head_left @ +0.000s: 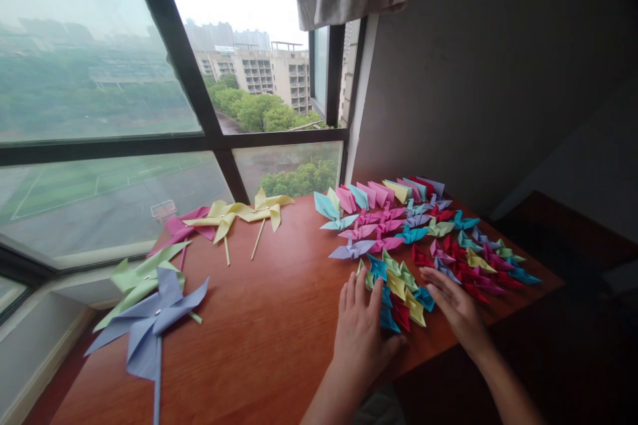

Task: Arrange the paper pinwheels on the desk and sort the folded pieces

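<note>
Several small folded paper boats (pixel 397 285) in blue, green, yellow and red lie in a tight group near the table's front edge. On the left side of this group rests my left hand (pixel 361 319), fingers spread, partly covering the nearest blue and green pieces. My right hand (pixel 457 309) is at the group's right side, its fingers stretched out and apart from the thumb. Neither hand visibly grips a piece. Rows of folded paper cranes (pixel 381 229) lie behind the group. More folded paper pieces (pixel 481 265), many of them red, spread to the right of my right hand.
Paper pinwheels on sticks, among them a purple one (pixel 158 312), a green one (pixel 144 279) and a yellow one (pixel 266 209), lie along the left and back of the brown table (pixel 259 332). Folded paper pieces (pixel 381 194) stand along the back. A window (pixel 269 141) borders the table.
</note>
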The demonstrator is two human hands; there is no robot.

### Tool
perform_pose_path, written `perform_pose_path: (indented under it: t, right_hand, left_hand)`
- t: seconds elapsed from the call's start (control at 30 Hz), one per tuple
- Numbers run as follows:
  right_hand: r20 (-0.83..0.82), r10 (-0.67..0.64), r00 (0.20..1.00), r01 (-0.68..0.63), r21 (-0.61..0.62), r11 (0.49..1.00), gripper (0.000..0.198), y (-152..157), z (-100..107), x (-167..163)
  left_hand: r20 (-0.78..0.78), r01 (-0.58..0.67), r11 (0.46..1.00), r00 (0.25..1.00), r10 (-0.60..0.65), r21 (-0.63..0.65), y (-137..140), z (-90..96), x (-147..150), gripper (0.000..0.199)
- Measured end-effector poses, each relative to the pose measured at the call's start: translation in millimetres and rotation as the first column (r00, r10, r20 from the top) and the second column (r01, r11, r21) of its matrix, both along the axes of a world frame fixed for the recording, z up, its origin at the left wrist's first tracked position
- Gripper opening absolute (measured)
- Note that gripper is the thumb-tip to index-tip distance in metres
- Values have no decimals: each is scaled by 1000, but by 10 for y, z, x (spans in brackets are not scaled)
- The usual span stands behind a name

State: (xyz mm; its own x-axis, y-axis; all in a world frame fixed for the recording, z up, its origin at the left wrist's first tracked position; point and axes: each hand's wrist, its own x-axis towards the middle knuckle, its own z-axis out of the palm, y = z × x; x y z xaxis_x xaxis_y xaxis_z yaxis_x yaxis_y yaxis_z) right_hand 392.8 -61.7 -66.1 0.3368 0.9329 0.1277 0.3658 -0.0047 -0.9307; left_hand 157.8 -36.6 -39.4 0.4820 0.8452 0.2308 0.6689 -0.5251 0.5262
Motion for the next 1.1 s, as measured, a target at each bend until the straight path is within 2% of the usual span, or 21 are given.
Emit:
perform_pose_path:
  t: [0.07,0.2,0.37,0.6,0.87,1.1]
  right_hand:
    - [-40,40,998,-39,16,999,44,55,9,-2]
    - [-17,118,993,-118,14,993,44,195,72,-43]
    - [5,123,992,-123,33,992,40,314,142,-88]
    - [175,212,961,-223,44,974,37,414,202,-79]
    - [454,185,872,-237,60,970,25,468,201,-169]
    - [502,115,857,-168,61,984,23,489,133,-241]
  left_hand:
    - [6,3,1000,1000,-3,4,2,1,-3,108]
    - [16,1,1000,1000,-1,10,4,13,-7,107]
    - [9,8,1000,1000,-8,-2,-3,36,-8,106]
    - [-14,12,1000,1000,-12,-10,-7,49,-1,108]
    - [-21,13,1000,1000,-13,-10,-9,42,-4,107]
    - [-12,10,1000,1000,-10,0,-3,42,0,104]
